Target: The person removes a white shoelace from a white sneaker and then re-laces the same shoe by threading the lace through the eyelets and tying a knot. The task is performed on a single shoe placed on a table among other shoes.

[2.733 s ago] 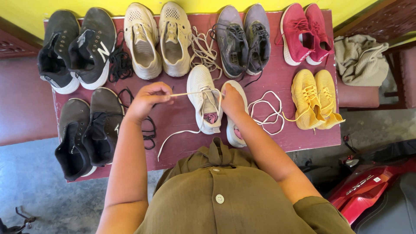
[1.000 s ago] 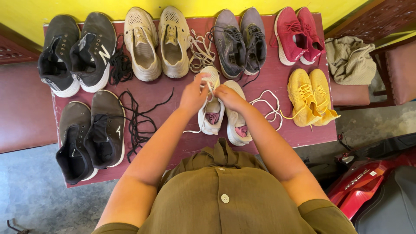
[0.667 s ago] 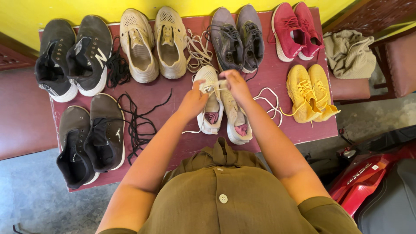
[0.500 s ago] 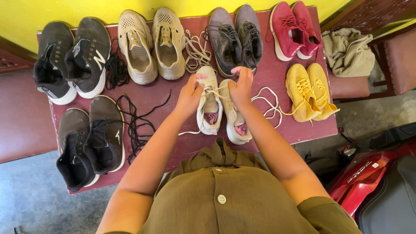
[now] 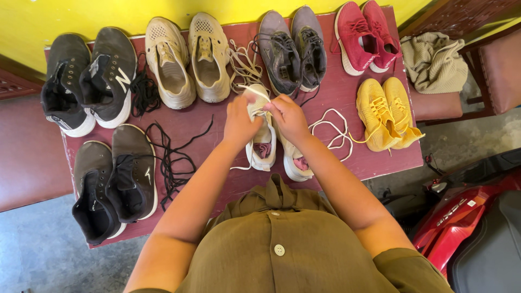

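Meeting over a white shoe [image 5: 261,142] at the middle of the maroon table [image 5: 336,89], the left hand [image 5: 240,120] and right hand [image 5: 288,118] both have their fingers pressed together, pinching a white lace [image 5: 255,91] at the shoe's toe end. Its mate [image 5: 293,161] lies just beside it, under the right wrist. Yellow shoes [image 5: 386,113] sit to the right, black shoes [image 5: 115,180] to the left, beige shoes [image 5: 187,58] and grey shoes [image 5: 292,50] beyond.

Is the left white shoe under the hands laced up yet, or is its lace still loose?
Still loose. A white lace trails off the left white shoe onto the table, and both hands, left hand and right hand, pinch lace near its toe.
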